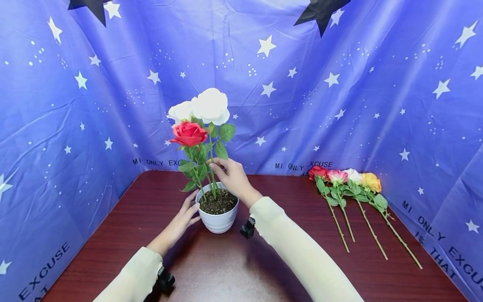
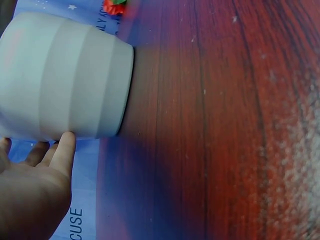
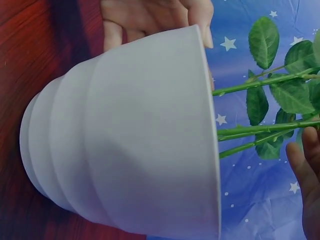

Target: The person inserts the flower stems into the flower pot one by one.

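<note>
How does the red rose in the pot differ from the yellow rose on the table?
The red rose stands fairly upright in the pot, while the yellow rose lies on the table. The red rose's stem goes down into the soil; the yellow rose's stem is exposed right to its cut end. Their petals differ in colour, red against yellow. Both have green stems and leaves.

Pot (image 1: 218,220) & 4 roses (image 1: 354,188) on tbl (image 1: 219,272)

Red, white and starry blue

White roses (image 1: 211,105) and a red rose (image 1: 189,134) meet green leaves (image 1: 227,132); the pot (image 1: 219,220) is white, the worktop (image 1: 132,226) red-brown wood grain, the blue cloth (image 1: 226,67) printed with white stars (image 1: 266,45), the sleeves (image 1: 302,251) cream.
</note>
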{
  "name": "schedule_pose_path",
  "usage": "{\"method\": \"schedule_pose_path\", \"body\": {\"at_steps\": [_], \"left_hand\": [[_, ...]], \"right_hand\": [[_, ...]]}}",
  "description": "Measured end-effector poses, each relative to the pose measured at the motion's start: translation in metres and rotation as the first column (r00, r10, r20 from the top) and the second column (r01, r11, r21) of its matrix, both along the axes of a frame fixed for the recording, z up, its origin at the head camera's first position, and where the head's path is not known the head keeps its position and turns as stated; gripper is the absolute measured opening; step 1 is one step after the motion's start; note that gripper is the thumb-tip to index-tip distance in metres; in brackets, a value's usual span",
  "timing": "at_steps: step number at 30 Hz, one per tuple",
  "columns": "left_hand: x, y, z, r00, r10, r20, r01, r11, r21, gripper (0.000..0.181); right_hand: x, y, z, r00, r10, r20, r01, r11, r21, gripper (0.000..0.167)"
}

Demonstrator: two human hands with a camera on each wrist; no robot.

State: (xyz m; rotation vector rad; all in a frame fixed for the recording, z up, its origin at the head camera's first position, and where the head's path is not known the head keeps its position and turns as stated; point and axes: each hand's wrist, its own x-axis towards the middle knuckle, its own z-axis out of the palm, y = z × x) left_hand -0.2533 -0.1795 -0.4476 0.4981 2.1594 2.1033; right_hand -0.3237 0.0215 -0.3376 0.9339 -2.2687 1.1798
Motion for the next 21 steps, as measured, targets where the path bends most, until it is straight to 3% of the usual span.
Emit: {"method": "schedule_pose_path", "body": {"at_steps": [12,21], "left_hand": [[0.0,0.0,0.001,1.0,0.001,-0.002,-0.001,1.0,0.001,0.058],[0.0,0.001,-0.001,1.0,0.009,0.007,-0.009,1.0,0.006,0.058]], "right_hand": [[-0.001,0.0,-0.009,1.0,0.002,0.017,-0.003,0.997,0.083,0.019],[-0.005,0.01,-0.015,0.999,-0.013,0.029,0.01,0.996,0.093,0.021]]}}
